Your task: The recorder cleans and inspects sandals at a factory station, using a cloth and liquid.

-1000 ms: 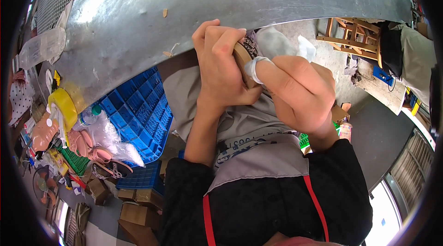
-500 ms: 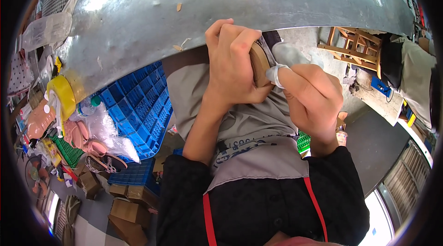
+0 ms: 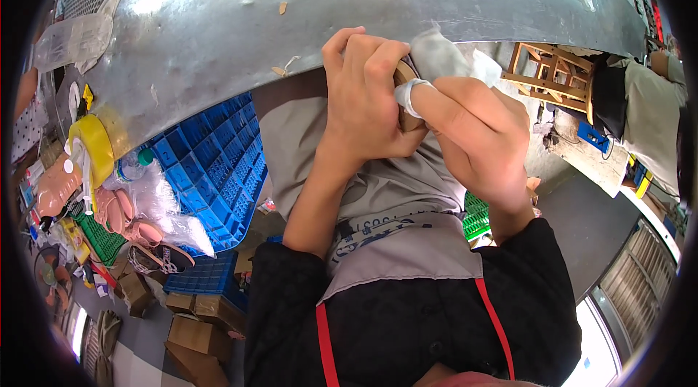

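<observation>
My left hand is wrapped round a tan piece with a curved edge, held over my lap at the table's near edge. It resembles a shoe sole, but my fingers cover most of it. A white cloth is drawn round the tip of a finger of my right hand. That covered fingertip presses against the tan edge, and the other fingers are curled in. The cloth's loose end stands out beyond the piece, over the table edge.
A metal-topped table spans the front, with small tan scraps on it. Left of my lap stands a blue plastic crate. Pink sandals and a yellow tape roll are farther left. A wooden stool stands at right.
My right hand has moved left and slightly up along the tan edge. The cloth's loose end has swung up over the table edge. My left hand keeps its grip.
</observation>
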Available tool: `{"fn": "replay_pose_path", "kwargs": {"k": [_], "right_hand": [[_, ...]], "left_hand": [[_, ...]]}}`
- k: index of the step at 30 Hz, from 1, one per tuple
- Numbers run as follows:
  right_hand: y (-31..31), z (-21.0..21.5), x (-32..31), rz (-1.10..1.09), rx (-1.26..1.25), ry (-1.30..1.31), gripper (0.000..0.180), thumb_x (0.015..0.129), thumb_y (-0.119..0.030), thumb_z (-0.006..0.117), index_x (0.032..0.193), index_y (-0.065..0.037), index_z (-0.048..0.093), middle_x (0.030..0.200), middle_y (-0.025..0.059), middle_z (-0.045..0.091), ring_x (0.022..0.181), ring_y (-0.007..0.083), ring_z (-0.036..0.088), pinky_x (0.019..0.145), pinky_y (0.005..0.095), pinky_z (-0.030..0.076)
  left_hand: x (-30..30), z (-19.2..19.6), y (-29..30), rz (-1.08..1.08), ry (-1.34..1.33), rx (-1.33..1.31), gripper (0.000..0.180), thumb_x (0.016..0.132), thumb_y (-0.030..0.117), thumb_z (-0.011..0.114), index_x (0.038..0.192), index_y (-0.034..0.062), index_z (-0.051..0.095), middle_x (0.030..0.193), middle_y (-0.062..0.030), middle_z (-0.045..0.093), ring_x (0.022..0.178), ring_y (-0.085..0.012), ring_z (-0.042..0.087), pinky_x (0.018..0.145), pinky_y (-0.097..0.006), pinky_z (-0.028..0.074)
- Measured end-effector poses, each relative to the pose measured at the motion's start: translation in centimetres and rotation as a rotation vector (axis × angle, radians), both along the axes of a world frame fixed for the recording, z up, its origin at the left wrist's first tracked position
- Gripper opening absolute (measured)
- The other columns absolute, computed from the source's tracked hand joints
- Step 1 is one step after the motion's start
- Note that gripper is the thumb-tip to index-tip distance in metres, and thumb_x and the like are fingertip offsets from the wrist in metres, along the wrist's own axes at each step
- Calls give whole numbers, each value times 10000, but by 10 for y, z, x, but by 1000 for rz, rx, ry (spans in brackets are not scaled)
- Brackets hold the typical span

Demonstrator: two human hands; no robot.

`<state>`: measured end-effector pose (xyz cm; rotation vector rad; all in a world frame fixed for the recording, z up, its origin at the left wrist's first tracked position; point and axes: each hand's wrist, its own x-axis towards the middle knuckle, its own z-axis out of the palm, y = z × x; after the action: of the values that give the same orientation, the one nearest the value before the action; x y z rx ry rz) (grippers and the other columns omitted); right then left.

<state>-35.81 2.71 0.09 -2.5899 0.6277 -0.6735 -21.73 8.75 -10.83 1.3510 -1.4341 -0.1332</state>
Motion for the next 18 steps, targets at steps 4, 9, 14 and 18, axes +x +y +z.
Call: {"fn": "replay_pose_path", "kwargs": {"k": [4,9,14,18], "right_hand": [[8,-2,-9,9,74,16,412,652,22,715,1041,-111,740,875,-4,649,565,191,577,506,314,462],[12,-8,-20,62,203,12,399,678,33,715,1054,-97,746,863,7,651,587,196,609,513,320,473],[21,-14,-22,-8,11,-27,385,725,52,690,1096,-40,738,937,77,656,614,198,625,541,325,509],[39,-19,-28,-50,-119,118,450,716,-30,683,1164,-46,726,1029,64,652,553,148,579,500,286,494]], "left_hand": [[2,3,2,-16,-26,37,774,537,232,793,1231,63,495,1029,-89,583,924,-293,564,1002,-543,375],[3,0,1,-47,23,20,778,529,223,791,1231,67,495,1030,-88,584,941,-292,569,1011,-547,374],[6,5,4,-44,33,2,756,548,192,785,1235,64,494,1023,-87,587,931,-294,574,1013,-556,378],[3,2,1,-39,36,6,718,596,189,783,1241,57,495,1001,-92,598,911,-294,580,1024,-555,374]]}}
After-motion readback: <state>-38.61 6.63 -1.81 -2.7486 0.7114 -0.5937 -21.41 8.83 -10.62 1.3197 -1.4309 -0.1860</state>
